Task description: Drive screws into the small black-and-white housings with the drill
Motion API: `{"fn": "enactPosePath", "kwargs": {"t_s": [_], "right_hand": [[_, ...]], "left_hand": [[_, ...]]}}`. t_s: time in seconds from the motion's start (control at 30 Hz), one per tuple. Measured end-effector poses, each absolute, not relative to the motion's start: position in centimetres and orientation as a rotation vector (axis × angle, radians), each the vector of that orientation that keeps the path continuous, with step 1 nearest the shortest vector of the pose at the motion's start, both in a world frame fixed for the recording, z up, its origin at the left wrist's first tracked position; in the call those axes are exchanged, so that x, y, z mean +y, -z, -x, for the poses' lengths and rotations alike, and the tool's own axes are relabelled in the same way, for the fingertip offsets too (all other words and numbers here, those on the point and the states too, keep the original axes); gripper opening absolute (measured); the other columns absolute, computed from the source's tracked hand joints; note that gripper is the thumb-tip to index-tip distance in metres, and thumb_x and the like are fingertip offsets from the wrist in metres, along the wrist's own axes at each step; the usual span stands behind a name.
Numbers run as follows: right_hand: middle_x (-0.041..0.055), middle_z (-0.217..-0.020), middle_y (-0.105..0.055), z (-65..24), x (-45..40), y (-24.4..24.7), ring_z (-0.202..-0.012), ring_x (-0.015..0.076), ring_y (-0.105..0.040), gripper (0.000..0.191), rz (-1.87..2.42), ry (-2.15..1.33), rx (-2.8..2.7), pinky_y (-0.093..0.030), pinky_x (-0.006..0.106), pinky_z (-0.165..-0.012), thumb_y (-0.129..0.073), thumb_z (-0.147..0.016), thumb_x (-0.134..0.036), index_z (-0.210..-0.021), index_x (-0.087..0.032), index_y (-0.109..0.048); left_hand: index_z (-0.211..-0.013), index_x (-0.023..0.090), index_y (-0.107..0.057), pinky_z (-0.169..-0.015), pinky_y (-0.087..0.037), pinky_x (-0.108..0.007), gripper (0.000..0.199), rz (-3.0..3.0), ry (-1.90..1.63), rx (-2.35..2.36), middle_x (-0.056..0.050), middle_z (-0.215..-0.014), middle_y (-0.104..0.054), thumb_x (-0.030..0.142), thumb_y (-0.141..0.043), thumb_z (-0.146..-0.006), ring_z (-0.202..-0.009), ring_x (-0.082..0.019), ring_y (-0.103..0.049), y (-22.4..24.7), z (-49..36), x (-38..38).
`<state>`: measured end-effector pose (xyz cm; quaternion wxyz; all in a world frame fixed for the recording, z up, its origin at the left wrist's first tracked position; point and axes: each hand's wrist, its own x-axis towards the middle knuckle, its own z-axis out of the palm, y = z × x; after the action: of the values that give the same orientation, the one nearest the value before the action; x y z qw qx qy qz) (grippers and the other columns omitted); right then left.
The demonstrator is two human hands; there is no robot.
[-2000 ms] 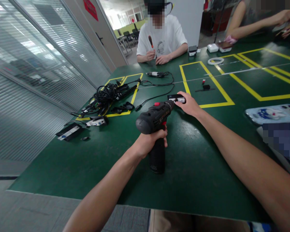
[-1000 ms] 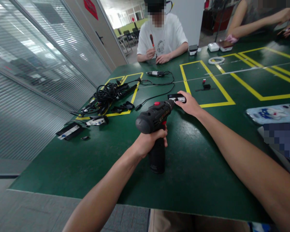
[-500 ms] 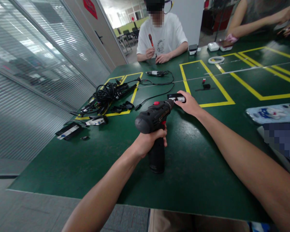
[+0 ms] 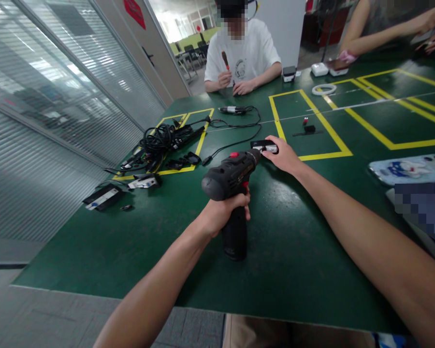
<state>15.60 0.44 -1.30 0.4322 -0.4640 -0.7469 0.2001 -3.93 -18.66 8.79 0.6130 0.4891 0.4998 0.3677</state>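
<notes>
My left hand point(image 4: 221, 212) is closed around the handle of a black cordless drill point(image 4: 232, 176) with red switches. The drill points forward and right, and its chuck is near a small black box with a white label point(image 4: 261, 144). That box lies on the green table, its right end gripped by the fingers of my right hand point(image 4: 282, 155). Whether the bit touches the box cannot be made out, since the tip is small and close to my fingers.
Tangled black cables point(image 4: 163, 140) lie at the left, with a labelled black box point(image 4: 103, 196) nearer me. A corded black device point(image 4: 235, 110) is farther back. On the right are a phone point(image 4: 408, 169) and a white ring point(image 4: 324, 90). Across the table a person holds a screwdriver point(image 4: 225, 60).
My hands, the drill and the labelled box stay essentially in place. The screwdriver in the other person's hand has tilted slightly to the left.
</notes>
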Motion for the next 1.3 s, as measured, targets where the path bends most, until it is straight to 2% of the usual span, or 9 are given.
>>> {"fn": "enactPosePath", "kwargs": {"t_s": [0.6, 0.8, 1.0, 1.3], "right_hand": [[0.0104, -0.121, -0.062, -15.58, 0.60, 1.43, -0.113, 0.0301, -0.058, 0.045, 1.155, -0.491, -1.862, -0.046, 0.048, -0.101, -0.065, -0.078, -0.029, -0.122, -0.022, -0.060], [0.0106, -0.121, -0.061, -15.63, 0.58, 1.39, -0.114, 0.0300, -0.057, 0.047, 1.168, -0.512, -1.865, -0.045, 0.047, -0.102, -0.064, -0.076, -0.026, -0.123, -0.021, -0.060], [0.0109, -0.122, -0.060, -15.58, 0.54, 1.34, -0.114, 0.0302, -0.057, 0.049, 1.172, -0.523, -1.863, -0.045, 0.048, -0.102, -0.064, -0.076, -0.026, -0.124, -0.021, -0.058], [0.0113, -0.122, -0.059, -15.56, 0.66, 1.52, -0.114, 0.0302, -0.057, 0.051, 1.171, -0.508, -1.867, -0.045, 0.048, -0.103, -0.064, -0.074, -0.025, -0.124, -0.021, -0.058]], "left_hand": [[-0.086, 0.014, -0.056, -0.055, -0.045, -0.023, 0.017, -1.137, -0.858, 1.139, 0.002, -0.069, -0.057, 0.023, -0.062, -0.073, -0.051, -0.009, -0.057, -8.69, 4.00, -18.71], [-0.086, 0.013, -0.057, -0.055, -0.044, -0.023, 0.016, -1.141, -0.842, 1.150, 0.002, -0.063, -0.055, 0.023, -0.062, -0.074, -0.051, -0.010, -0.057, -8.70, 4.01, -18.64], [-0.086, 0.013, -0.057, -0.055, -0.045, -0.023, 0.018, -1.132, -0.860, 1.142, 0.001, -0.070, -0.057, 0.023, -0.063, -0.072, -0.051, -0.009, -0.057, -8.72, 3.97, -18.66], [-0.085, 0.014, -0.056, -0.054, -0.044, -0.023, 0.018, -1.127, -0.862, 1.147, 0.001, -0.069, -0.056, 0.023, -0.063, -0.071, -0.050, -0.009, -0.057, -8.73, 3.92, -18.59]]}}
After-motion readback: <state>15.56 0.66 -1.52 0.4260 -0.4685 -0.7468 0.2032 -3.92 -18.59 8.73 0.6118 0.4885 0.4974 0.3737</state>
